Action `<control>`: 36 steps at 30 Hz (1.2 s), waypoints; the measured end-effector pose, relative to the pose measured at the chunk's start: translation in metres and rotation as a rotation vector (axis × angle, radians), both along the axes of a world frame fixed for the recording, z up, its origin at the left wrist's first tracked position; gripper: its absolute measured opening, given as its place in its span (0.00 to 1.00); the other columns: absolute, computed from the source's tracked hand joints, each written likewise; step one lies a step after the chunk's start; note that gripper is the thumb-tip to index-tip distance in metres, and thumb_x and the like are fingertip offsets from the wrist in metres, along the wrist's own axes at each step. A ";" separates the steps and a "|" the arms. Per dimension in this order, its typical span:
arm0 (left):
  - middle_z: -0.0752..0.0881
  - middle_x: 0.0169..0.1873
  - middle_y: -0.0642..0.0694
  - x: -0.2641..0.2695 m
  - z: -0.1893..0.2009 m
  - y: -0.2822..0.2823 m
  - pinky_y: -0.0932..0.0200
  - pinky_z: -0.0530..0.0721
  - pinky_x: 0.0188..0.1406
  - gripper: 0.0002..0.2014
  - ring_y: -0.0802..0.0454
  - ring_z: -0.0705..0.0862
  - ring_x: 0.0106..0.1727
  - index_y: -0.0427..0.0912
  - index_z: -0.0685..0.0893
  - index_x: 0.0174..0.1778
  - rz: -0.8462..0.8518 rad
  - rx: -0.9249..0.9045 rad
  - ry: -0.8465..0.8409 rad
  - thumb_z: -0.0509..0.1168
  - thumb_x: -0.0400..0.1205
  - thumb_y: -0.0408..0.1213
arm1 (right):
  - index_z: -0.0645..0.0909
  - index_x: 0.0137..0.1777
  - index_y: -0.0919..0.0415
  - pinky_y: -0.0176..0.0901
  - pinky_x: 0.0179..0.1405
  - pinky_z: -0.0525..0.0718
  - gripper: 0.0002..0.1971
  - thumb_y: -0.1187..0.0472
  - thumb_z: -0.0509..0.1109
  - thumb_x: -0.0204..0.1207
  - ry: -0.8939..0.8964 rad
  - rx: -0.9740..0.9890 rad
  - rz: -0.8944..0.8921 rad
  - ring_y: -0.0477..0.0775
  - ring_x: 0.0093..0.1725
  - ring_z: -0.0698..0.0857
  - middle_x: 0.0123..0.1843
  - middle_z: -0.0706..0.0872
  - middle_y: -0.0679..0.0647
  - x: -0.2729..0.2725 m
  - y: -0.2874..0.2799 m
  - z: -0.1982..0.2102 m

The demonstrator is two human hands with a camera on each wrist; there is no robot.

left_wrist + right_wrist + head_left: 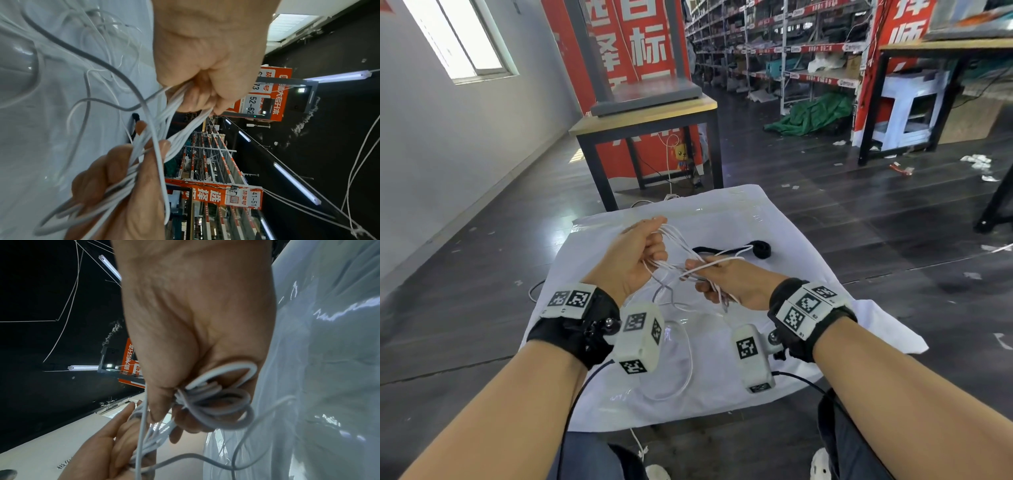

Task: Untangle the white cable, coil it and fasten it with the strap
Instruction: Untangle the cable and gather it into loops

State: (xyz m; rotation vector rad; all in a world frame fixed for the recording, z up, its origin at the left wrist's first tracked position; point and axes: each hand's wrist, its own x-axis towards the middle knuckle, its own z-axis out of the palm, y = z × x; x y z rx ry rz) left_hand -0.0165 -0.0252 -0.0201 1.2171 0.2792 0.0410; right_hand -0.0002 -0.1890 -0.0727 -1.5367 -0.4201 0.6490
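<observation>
Head view has you roughly mid-job, I'd say: your left hand [635, 255] is fisted around one end of a bundle of white cable [681, 260] strands, and your right hand [717, 279] is curled around the other end, with several runs stretched between them just above the sheet. That looks like a coil taking shape, but it's not finished, since a loose tail drops from your hands and lies in a big slack loop on the sheet near your wrists. Right wrist view shows a few small loops bunched against your right palm, so some winding seems done. The black strap [729, 249] is lying untouched on the far side of the sheet, just past your right hand, so fastening is all yet to do. You're working over a glossy white plastic sheet [774, 219] spread on a low surface. Around it, left to right: a pale wall with a window, a small black-legged table [647, 120] in front of red banners, then long warehouse shelving and a dark floor with scraps of litter.
</observation>
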 end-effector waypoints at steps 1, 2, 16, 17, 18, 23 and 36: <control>0.63 0.16 0.53 0.001 0.000 -0.001 0.68 0.60 0.14 0.06 0.60 0.59 0.15 0.39 0.80 0.44 0.030 0.011 -0.013 0.62 0.86 0.35 | 0.80 0.48 0.57 0.35 0.27 0.68 0.09 0.53 0.63 0.84 -0.007 -0.007 0.011 0.47 0.31 0.73 0.40 0.78 0.56 0.000 0.001 0.001; 0.63 0.15 0.54 0.003 0.002 -0.002 0.68 0.58 0.14 0.07 0.60 0.59 0.14 0.39 0.80 0.44 0.055 0.034 -0.028 0.62 0.86 0.36 | 0.80 0.48 0.58 0.37 0.28 0.68 0.08 0.54 0.64 0.83 -0.016 -0.017 0.019 0.47 0.32 0.74 0.38 0.78 0.56 0.000 0.001 0.001; 0.69 0.16 0.59 0.017 0.040 0.021 0.64 0.64 0.19 0.12 0.60 0.63 0.17 0.44 0.78 0.40 0.250 0.785 -0.394 0.62 0.84 0.48 | 0.80 0.43 0.61 0.30 0.27 0.75 0.14 0.54 0.60 0.86 -0.023 -0.681 0.120 0.44 0.30 0.81 0.34 0.81 0.51 0.017 -0.024 0.019; 0.70 0.15 0.59 0.017 0.042 0.022 0.64 0.64 0.21 0.13 0.61 0.65 0.17 0.45 0.77 0.38 0.247 0.821 -0.415 0.62 0.84 0.48 | 0.79 0.39 0.60 0.29 0.23 0.72 0.17 0.53 0.58 0.86 0.000 -0.732 0.185 0.42 0.25 0.78 0.29 0.80 0.49 0.017 -0.024 0.022; 0.71 0.15 0.60 0.016 0.044 0.021 0.65 0.65 0.22 0.13 0.61 0.66 0.17 0.46 0.76 0.36 0.244 0.853 -0.440 0.62 0.85 0.48 | 0.79 0.37 0.59 0.29 0.22 0.69 0.19 0.52 0.57 0.86 0.006 -0.764 0.248 0.41 0.21 0.77 0.25 0.80 0.47 0.017 -0.024 0.026; 0.75 0.24 0.53 0.015 0.051 0.014 0.62 0.70 0.30 0.15 0.62 0.72 0.22 0.40 0.79 0.41 0.249 1.110 -0.554 0.61 0.85 0.49 | 0.84 0.42 0.63 0.30 0.27 0.79 0.20 0.50 0.58 0.85 0.024 -0.581 0.314 0.44 0.26 0.85 0.29 0.87 0.50 0.013 -0.026 0.046; 0.73 0.25 0.52 0.013 0.053 -0.004 0.61 0.69 0.26 0.16 0.57 0.67 0.24 0.37 0.79 0.42 0.100 0.914 -0.539 0.63 0.84 0.48 | 0.77 0.64 0.65 0.49 0.63 0.79 0.17 0.63 0.72 0.77 -0.494 -0.032 -0.089 0.48 0.55 0.82 0.56 0.84 0.54 0.017 0.018 0.083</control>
